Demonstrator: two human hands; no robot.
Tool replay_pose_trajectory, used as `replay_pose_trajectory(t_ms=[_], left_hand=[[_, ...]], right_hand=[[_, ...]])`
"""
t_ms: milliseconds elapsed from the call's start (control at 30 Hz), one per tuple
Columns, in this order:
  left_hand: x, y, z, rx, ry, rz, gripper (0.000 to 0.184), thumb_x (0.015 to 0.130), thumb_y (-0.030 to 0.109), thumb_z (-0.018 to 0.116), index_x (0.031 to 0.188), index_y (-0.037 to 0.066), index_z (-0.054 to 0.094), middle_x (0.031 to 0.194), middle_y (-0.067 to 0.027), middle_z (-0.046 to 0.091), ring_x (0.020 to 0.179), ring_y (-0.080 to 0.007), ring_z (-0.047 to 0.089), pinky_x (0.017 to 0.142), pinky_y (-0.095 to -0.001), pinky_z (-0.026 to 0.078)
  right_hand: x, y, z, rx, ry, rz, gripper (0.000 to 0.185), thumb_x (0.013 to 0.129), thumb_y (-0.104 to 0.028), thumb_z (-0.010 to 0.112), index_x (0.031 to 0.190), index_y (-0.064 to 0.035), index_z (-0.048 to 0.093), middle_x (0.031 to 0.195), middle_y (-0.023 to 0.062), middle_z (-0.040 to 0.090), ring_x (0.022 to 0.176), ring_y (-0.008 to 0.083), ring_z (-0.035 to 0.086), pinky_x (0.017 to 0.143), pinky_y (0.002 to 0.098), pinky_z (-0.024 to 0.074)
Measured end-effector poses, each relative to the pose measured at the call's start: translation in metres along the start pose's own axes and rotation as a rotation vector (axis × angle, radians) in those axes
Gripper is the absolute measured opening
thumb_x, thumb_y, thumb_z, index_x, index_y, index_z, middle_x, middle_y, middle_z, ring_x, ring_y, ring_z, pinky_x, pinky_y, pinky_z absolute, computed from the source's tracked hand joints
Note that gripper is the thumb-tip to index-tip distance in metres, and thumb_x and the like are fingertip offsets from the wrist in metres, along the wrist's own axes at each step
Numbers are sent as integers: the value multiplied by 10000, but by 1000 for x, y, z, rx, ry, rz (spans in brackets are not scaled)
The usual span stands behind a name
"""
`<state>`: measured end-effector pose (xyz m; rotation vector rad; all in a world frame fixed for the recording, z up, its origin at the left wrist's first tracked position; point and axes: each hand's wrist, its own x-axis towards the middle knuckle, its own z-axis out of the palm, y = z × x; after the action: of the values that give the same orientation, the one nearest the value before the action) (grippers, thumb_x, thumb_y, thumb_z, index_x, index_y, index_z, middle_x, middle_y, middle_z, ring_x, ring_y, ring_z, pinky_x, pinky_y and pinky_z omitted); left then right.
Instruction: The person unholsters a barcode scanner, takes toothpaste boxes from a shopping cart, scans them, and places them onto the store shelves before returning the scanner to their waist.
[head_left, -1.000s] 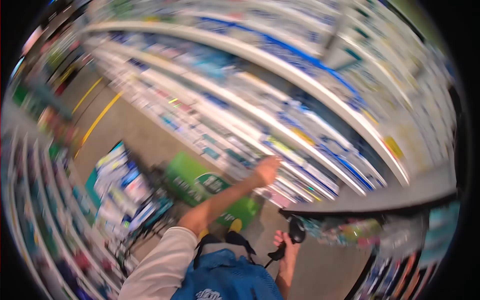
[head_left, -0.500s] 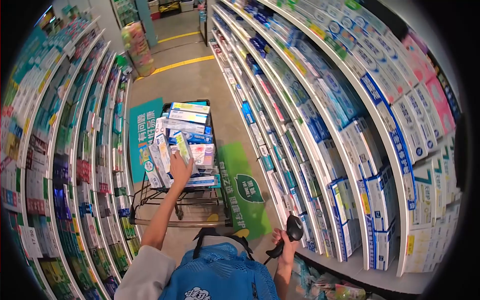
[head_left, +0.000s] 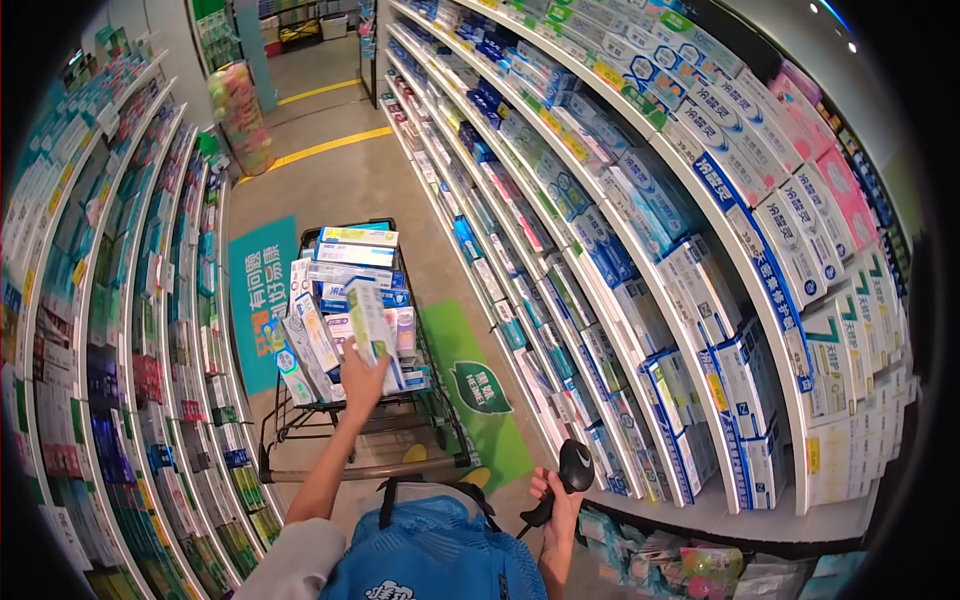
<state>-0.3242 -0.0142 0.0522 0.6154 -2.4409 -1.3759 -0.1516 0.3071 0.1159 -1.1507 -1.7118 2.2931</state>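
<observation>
My left hand (head_left: 364, 378) is closed around the lower end of a long white-and-green toothpaste box (head_left: 370, 318), holding it tilted above the other boxes. Beneath and around it, several toothpaste boxes (head_left: 345, 255) fill the upper basket of a black shopping cart (head_left: 448, 466); some stand upright, others lie flat or lean at the left side. On the right, my right hand (head_left: 560, 503) is wrapped around the handle of a black barcode scanner (head_left: 575, 466), its head pointing up, beside the cart and close to the lower shelves.
Curved-looking shelves (head_left: 690, 255) packed with boxes line the right side. More stocked shelves (head_left: 85, 300) stand on the left. Green (head_left: 490, 440) and teal (head_left: 265, 335) floor stickers flank the cart. Packaged goods (head_left: 700, 575) sit low at the bottom right.
The toothpaste box in my left hand is now lifted and turned so its broad face shows more. The view has shifted to the right. My right hand still holds the scanner.
</observation>
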Motion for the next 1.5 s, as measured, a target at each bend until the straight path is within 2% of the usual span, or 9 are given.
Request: replay_pose_trajectory(t_ms=[100,300,700,867,1133,1233,1267,1300,1500], left_hand=[[-42,41,-7,-498,-319,63,578,734,-2,653,1227,-7,352,914,-158,639,779,-178,631,641,-282,503],[-121,109,-2,-797,-798,-53,607,761,-36,606,1281,-12,292,949,-143,624,775,-140,626,649,-253,516],[-149,98,14,-446,-1277,2,435,871,165,544,1220,-38,381,962,-101,593,811,-130,593,672,-240,473],[-138,115,40,-792,-1207,-380,497,860,360,555,1204,18,444,991,-60,582,870,-142,576,751,-322,455],[-138,118,47,-989,-1244,-496,352,880,273,562,1145,46,517,1074,-57,604,987,-179,586,854,-334,465],[-131,132,48,-953,-1143,-502,375,888,291,554,1152,28,506,1073,-62,608,965,-171,596,836,-333,484],[-130,140,50,-960,-1005,-570,364,857,292,600,1073,5,539,920,-86,639,741,-147,643,625,-261,546],[-125,142,51,-966,-996,-562,364,857,292,600,1073,5,539,920,-86,639,741,-147,643,625,-261,546],[-106,136,68,-707,-884,-490,419,816,343,644,1025,-12,567,819,-94,650,552,-138,627,445,-220,530]], right_hand=[[-4,-1,12,-55,-86,-50,400,818,-86,639,1163,39,478,952,196,635,750,221,653,596,276,535],[-24,-32,59,81,-321,-107,409,809,-82,662,1176,28,520,1055,141,626,960,198,616,802,298,497],[-36,-22,29,212,-68,-48,439,737,-116,725,1134,-15,567,995,79,632,882,161,606,757,288,491],[-52,-30,11,414,-84,135,469,772,-212,702,1173,-30,539,1043,117,620,899,194,618,760,320,502],[-42,-13,0,594,-199,378,492,785,-296,706,1150,-32,508,1024,139,612,851,179,627,674,300,527],[-39,-9,-4,587,-134,160,464,789,-317,703,1111,-46,508,970,126,616,815,159,632,619,305,548],[-32,-4,-12,680,-149,167,436,797,-316,692,1092,-57,504,900,83,607,796,149,628,643,332,565],[-39,-15,-19,645,-145,112,287,803,-301,691,894,-64,558,852,54,590,797,164,619,697,323,546],[-41,-14,-17,645,-173,-117,384,777,-117,688,1122,-56,529,972,67,592,1021,170,552,877,322,481]])
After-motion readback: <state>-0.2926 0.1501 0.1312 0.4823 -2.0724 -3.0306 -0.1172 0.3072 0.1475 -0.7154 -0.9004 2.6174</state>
